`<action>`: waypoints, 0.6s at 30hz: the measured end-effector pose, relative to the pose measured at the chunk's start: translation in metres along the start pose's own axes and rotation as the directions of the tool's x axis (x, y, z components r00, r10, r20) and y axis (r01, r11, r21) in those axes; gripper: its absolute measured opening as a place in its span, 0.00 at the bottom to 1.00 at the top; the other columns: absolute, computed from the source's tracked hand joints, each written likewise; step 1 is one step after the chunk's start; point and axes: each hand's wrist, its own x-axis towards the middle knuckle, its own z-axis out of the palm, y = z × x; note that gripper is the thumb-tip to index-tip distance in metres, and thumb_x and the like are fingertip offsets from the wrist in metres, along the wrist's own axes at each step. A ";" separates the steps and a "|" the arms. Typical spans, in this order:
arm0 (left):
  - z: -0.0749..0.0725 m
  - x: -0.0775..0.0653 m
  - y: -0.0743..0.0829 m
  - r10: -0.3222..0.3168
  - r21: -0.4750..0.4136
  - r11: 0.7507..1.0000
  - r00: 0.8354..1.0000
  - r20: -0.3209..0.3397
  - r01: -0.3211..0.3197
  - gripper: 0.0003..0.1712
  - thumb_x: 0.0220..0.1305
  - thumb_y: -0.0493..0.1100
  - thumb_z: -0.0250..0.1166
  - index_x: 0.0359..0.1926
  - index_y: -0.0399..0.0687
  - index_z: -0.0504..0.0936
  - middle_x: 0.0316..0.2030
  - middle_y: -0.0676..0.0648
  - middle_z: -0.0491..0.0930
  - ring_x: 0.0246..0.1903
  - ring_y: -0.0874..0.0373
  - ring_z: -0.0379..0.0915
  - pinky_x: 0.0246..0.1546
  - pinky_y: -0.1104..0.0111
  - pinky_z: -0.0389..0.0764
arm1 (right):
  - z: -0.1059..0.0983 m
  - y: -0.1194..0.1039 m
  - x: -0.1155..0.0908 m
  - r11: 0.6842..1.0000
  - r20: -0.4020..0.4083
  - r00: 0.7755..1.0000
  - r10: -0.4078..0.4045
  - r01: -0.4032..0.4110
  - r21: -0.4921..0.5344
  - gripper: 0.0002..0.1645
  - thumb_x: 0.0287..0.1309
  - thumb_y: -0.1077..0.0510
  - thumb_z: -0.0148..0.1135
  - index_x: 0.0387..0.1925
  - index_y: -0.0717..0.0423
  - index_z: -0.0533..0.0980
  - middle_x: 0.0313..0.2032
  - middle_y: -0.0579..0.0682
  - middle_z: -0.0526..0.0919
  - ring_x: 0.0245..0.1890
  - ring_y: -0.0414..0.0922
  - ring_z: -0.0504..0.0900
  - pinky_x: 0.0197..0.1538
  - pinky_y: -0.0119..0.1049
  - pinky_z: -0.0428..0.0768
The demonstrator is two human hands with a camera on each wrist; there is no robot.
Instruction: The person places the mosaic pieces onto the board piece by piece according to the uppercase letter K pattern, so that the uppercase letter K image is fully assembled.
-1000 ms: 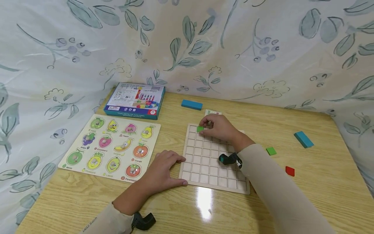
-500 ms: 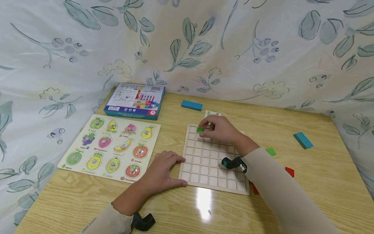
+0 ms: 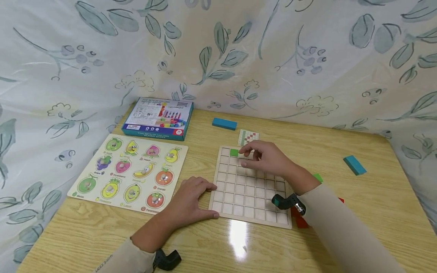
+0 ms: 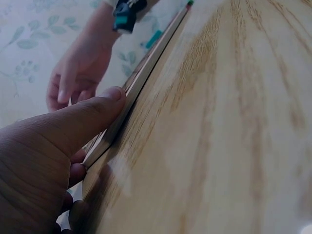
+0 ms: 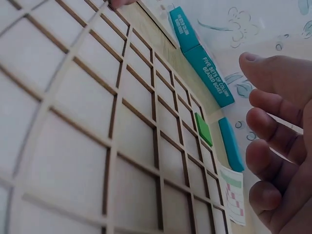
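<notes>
A wooden grid board (image 3: 239, 188) lies flat on the table. One green square tile (image 3: 234, 152) sits in a cell of its far row, second from the left. My right hand (image 3: 268, 161) hovers just right of that tile, its fingers loosely bent with nothing between them; the right wrist view shows the green tile (image 5: 203, 129) apart from the fingers. At the board's near left corner, my left hand (image 3: 191, 199) touches the edge with outstretched thumb and fingers. In the left wrist view the thumb (image 4: 90, 117) rests against the board's side.
Behind the board lie a printed pattern card (image 3: 249, 136) and a blue block (image 3: 224, 123). A fruit puzzle board (image 3: 129, 172) and a box (image 3: 157, 118) stand left. To the right are another blue block (image 3: 355, 165), a green tile (image 3: 318, 177) and red pieces (image 3: 300, 220), partly behind my right arm.
My right hand has let go of the green tile, which stays in its cell, and has drawn back to the right. The left hand has kept its place.
</notes>
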 end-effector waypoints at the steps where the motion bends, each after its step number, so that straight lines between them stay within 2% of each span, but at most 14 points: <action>1: 0.000 0.000 0.000 0.001 0.002 1.000 1.000 -0.001 -0.001 0.41 0.48 0.67 0.84 0.60 0.54 0.85 0.50 0.56 0.82 0.52 0.56 0.74 0.61 0.50 0.70 | -0.001 0.000 -0.003 1.000 0.001 1.000 -0.002 0.002 -0.007 0.21 0.63 0.55 0.79 0.55 0.56 0.85 0.44 0.53 0.84 0.31 0.46 0.76 0.36 0.39 0.75; 11: 0.000 -0.001 -0.001 0.001 -0.004 1.000 1.000 -0.008 -0.001 0.41 0.47 0.65 0.86 0.59 0.54 0.84 0.50 0.56 0.82 0.52 0.57 0.73 0.61 0.51 0.70 | -0.011 0.001 -0.026 0.997 -0.006 1.000 -0.009 0.008 -0.072 0.22 0.62 0.54 0.80 0.56 0.54 0.85 0.44 0.52 0.85 0.30 0.44 0.76 0.35 0.38 0.74; 18: 0.000 0.000 0.000 0.001 -0.006 1.000 1.000 -0.008 -0.001 0.41 0.48 0.65 0.85 0.59 0.54 0.85 0.50 0.56 0.82 0.53 0.56 0.73 0.61 0.51 0.69 | -0.021 0.007 -0.047 0.998 -0.036 0.999 -0.013 0.010 -0.066 0.21 0.63 0.56 0.79 0.55 0.55 0.85 0.42 0.51 0.85 0.30 0.42 0.77 0.33 0.37 0.74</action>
